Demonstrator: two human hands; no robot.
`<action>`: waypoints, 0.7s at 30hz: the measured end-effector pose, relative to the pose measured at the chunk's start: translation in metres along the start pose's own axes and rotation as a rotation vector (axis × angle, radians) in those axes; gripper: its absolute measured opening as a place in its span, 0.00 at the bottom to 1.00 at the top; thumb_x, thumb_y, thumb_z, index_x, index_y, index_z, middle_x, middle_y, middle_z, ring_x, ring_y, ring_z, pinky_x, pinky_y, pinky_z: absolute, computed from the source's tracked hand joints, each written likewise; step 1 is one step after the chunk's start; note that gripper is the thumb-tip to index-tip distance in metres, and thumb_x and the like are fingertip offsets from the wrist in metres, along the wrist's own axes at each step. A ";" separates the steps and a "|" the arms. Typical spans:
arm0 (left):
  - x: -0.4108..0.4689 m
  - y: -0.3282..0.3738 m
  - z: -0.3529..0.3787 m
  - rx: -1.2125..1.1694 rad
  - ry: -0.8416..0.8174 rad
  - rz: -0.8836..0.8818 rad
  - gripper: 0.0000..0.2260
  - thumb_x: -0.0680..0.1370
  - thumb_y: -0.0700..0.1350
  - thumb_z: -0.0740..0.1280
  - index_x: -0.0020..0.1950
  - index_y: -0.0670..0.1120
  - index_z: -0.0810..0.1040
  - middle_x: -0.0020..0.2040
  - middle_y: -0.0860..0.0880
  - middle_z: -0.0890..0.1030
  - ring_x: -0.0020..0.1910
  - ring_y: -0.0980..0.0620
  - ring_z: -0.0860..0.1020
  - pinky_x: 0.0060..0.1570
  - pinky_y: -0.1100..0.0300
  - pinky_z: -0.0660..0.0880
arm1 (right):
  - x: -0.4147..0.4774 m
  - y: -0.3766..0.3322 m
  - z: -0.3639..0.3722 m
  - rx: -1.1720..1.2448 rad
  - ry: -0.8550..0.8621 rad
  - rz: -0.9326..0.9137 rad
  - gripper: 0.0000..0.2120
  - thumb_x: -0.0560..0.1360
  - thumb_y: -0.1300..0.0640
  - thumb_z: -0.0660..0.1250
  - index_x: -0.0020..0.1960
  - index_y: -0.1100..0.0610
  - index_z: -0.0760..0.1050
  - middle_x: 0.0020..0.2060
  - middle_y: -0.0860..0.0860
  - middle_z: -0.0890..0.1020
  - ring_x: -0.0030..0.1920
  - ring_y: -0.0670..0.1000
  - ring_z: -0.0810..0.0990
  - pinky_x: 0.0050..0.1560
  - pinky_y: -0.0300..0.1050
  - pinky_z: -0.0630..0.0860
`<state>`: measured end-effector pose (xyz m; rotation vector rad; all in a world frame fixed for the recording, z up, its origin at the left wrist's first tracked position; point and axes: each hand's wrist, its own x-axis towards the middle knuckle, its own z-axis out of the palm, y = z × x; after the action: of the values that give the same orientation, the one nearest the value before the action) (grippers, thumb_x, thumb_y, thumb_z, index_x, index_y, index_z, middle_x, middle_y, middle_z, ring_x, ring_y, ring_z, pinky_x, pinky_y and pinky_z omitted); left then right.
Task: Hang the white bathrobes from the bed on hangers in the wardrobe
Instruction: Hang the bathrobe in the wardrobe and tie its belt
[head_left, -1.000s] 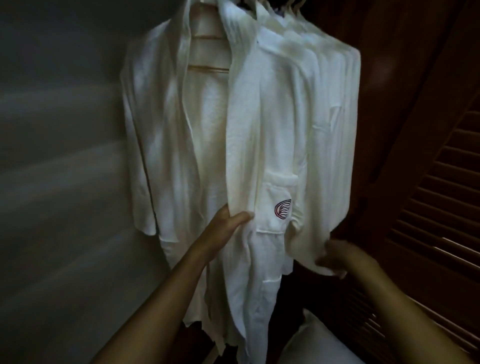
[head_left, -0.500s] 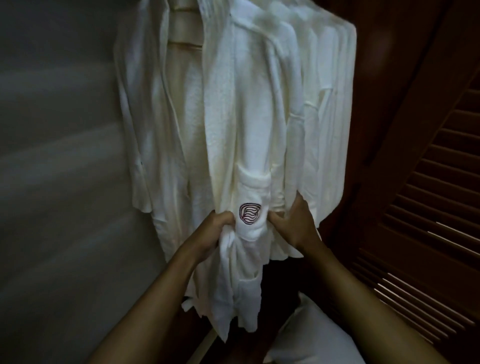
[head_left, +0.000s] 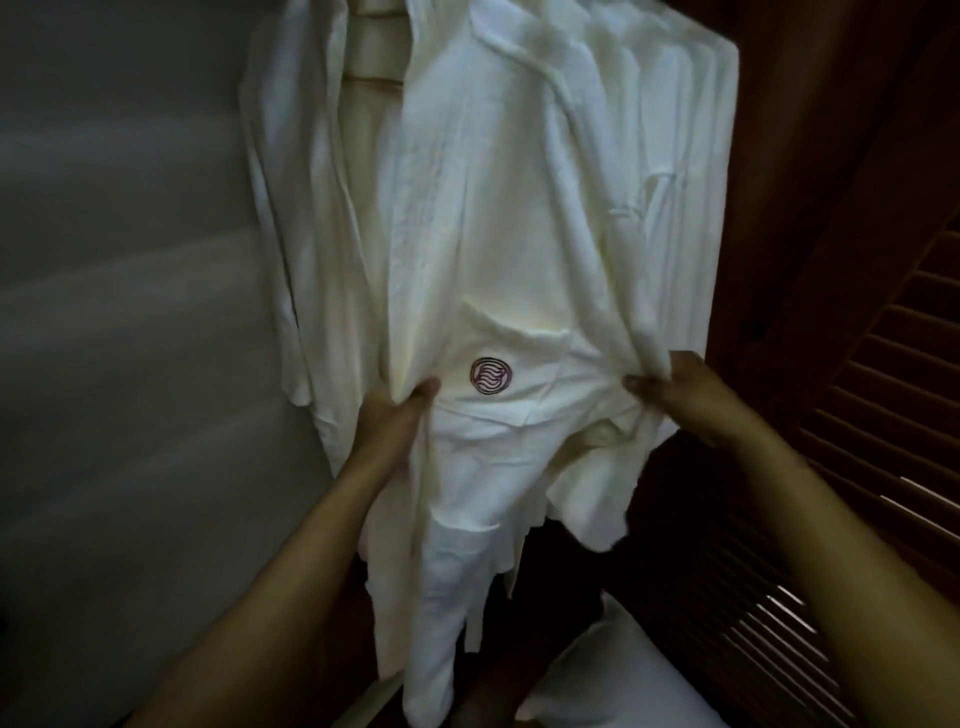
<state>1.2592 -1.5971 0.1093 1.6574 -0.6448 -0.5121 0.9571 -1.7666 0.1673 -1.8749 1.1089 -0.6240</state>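
With left hand (head_left: 400, 415), pinches the open front edge of the white terry bathrobe (head_left: 493, 234); with right hand (head_left: 680, 395), clutches its side fold, fingers curled. Hangs on a pale wooden hanger (head_left: 371, 78), frontmost in a packed row of white robes (head_left: 685, 130). Leaves free room toward the grey wall (head_left: 130, 312) at left; crowds the dark louvred wooden door (head_left: 883, 441) at right. Shows a round purple emblem (head_left: 492, 376) on the pocket, between both hands.

A wooden hanger (head_left: 371, 78) shows at the top, carrying the front bathrobe (head_left: 493, 234), which hangs open. Just right of that robe, more white bathrobes (head_left: 685, 156) hang packed together, touching. Further right is the dark wardrobe (head_left: 810, 156) with its louvred door (head_left: 883, 467). Below the robe lies what looks like a white pillow (head_left: 597, 675).
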 end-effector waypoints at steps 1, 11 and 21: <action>-0.002 0.002 0.004 0.034 0.006 0.029 0.25 0.74 0.58 0.76 0.63 0.42 0.82 0.57 0.48 0.84 0.56 0.51 0.82 0.56 0.57 0.77 | 0.001 0.005 -0.010 0.082 0.030 -0.003 0.10 0.79 0.54 0.72 0.59 0.54 0.81 0.52 0.51 0.86 0.56 0.55 0.85 0.60 0.55 0.80; -0.046 -0.044 0.046 0.329 -0.198 -0.003 0.21 0.76 0.56 0.75 0.67 0.50 0.81 0.61 0.50 0.84 0.60 0.49 0.81 0.56 0.59 0.75 | 0.004 0.041 -0.001 -0.262 0.452 0.074 0.25 0.78 0.56 0.70 0.72 0.56 0.67 0.67 0.58 0.74 0.67 0.62 0.74 0.62 0.56 0.74; -0.068 -0.088 0.051 0.709 -0.769 0.123 0.18 0.82 0.46 0.66 0.72 0.44 0.76 0.68 0.43 0.79 0.65 0.45 0.77 0.65 0.54 0.74 | -0.044 -0.009 0.154 -0.263 0.391 -0.530 0.26 0.73 0.45 0.75 0.63 0.59 0.75 0.55 0.53 0.79 0.57 0.55 0.77 0.61 0.55 0.75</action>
<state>1.1867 -1.5790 0.0120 2.0381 -1.6258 -0.9118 1.0555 -1.6622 0.0955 -2.3668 0.9599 -1.2346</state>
